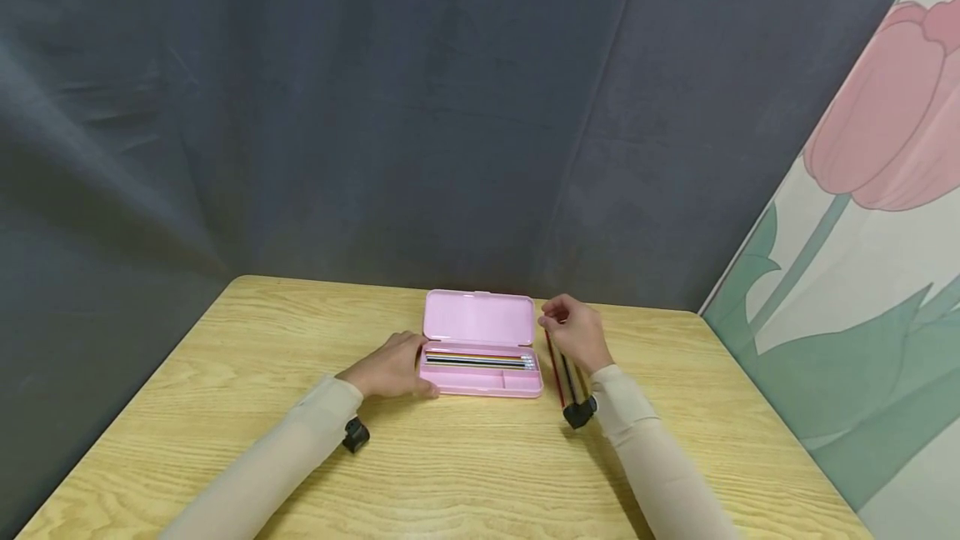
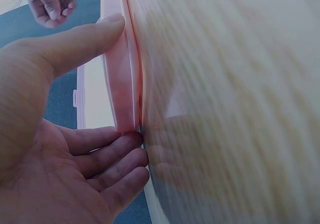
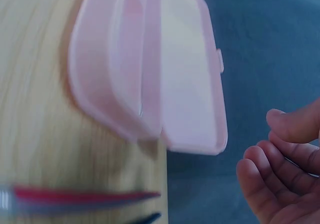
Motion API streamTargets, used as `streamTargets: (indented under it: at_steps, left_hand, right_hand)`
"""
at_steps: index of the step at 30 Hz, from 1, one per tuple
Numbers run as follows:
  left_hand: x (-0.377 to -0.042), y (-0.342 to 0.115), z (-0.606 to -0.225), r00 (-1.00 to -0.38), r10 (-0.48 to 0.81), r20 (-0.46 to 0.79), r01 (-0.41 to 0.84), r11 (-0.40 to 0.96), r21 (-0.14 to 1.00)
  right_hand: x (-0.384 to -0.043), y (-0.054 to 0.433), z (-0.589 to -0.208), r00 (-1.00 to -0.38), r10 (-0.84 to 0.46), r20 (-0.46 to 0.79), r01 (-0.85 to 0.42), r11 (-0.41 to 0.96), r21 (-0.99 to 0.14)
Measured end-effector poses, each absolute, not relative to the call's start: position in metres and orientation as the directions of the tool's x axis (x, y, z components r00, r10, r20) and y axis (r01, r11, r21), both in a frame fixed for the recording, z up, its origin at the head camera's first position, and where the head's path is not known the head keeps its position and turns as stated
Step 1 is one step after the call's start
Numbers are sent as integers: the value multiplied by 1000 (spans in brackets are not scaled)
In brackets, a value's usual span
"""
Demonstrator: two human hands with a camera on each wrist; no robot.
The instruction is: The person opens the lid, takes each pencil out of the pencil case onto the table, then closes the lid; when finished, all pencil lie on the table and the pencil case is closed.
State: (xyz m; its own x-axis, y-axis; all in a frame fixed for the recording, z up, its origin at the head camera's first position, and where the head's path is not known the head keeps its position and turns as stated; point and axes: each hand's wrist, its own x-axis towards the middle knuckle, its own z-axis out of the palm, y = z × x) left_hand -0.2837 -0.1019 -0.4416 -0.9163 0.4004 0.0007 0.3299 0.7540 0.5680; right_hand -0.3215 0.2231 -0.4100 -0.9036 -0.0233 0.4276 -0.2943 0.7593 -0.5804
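Note:
A pink pencil case (image 1: 480,391) lies on the table with its lid (image 1: 478,317) raised at the back. Inside its long rear compartment rests a row of several pencils (image 1: 474,360) with white ends to the right. My left hand (image 1: 392,367) holds the case's left end, the thumb along the front wall and the fingers around the end. To the right of the case, more pencils (image 1: 557,372) lie side by side on the tabletop, one red and another dark. My right hand (image 1: 576,332) hovers over their far ends, fingers loosely bent, with nothing between them in the right wrist view.
Two smaller compartments (image 1: 465,379) run along the front of the case. The wooden table (image 1: 420,473) ends at a dark curtain (image 1: 420,123) behind. A panel with painted tulips (image 1: 877,132) borders the right side. Each wrist wears a small black camera (image 1: 356,434).

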Motion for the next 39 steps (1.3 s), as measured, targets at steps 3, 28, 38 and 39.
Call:
streamTargets:
  at_steps: [3,28,38,39]
  left_hand:
    - [-284,-101,-441,-916,401,4,332,752,569]
    - [-285,-98,-442,-923,385,12,317,742,590]
    - [-283,-98,-440,-923,384,6,310,735,603]
    - [-283,-98,-440,-923,384,6,309,734,605]
  right_hand:
    - [-320,211,-407,-907,-53,418,-316,741,-592]
    - [-306,135,-430,-787,-479,390,-610,700,-370]
    - [-307,137,-442,-739,-613,280,-669,717,-197]
    - [-308,137,-443,-734,-621,275,-675,713,-188]
